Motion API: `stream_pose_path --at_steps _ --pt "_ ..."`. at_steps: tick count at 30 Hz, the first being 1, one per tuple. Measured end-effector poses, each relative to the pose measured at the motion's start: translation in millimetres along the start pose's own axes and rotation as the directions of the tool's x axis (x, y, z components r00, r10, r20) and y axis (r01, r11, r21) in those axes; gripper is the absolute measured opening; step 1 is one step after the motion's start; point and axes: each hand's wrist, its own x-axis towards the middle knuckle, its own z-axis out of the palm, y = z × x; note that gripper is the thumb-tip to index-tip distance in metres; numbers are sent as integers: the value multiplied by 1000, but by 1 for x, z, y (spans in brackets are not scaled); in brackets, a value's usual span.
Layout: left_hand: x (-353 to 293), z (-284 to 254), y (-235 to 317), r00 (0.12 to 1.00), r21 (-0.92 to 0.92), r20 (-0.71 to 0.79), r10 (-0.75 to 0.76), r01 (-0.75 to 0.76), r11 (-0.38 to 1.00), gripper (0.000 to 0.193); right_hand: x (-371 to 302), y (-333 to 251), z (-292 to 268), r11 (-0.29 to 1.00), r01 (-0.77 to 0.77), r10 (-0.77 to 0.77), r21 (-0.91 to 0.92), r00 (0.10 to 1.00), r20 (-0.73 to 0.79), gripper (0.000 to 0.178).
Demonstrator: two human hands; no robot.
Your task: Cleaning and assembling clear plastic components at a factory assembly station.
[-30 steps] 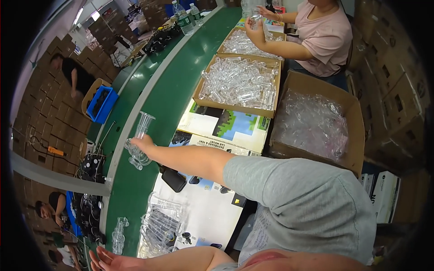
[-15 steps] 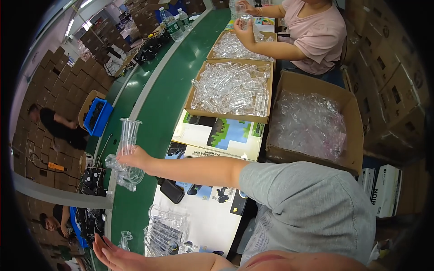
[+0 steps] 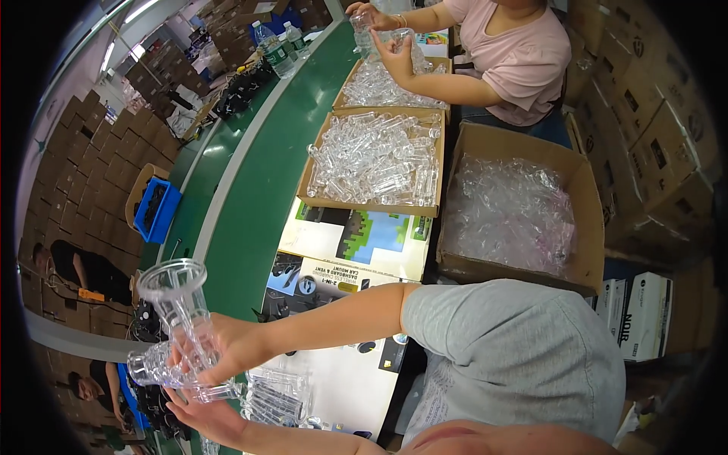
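My right hand is closed around a clear plastic piece with a wide flared round rim at its top and tube-like parts below. A bulbous part sticks out to the left of the fingers. Just beneath it is my left hand, its fingers stretched out close to the lower tube; whether they touch it I cannot tell. Beside the hands, several clear plastic tubes lie in a pile on the printed cardboard. Another clear piece is partly hidden below my left hand.
Shallow cardboard trays of clear plastic parts stand farther up, near a co-worker handling clear pieces. A deep carton holds clear plastic bags. The green bench carries water bottles; a blue bin is beyond it.
My right hand has brought the clear piece down and nearer, tipping its flared rim into view. My left hand has shifted slightly up and right, to just under the piece.
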Motion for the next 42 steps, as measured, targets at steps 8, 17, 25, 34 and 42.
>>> stream_pose_path --at_steps 8,17,25,34,42 --pt "13 -36 -5 999 -13 -6 -42 42 999 62 -7 -15 1 996 27 -18 -82 993 116 37" --pt "-14 -23 14 936 231 -28 350 -335 913 49 -13 -12 12 972 -74 29 224 980 197 46" --pt "-6 -121 -9 579 954 254 774 -281 -104 35 -11 -13 8 863 -231 133 450 962 237 48" --pt "14 -71 13 603 -581 549 579 -223 783 45 -12 -3 18 861 -270 144 432 943 301 47" --pt "1 -104 10 650 769 271 710 -590 246 42 -19 0 31 897 -236 100 374 932 349 43"
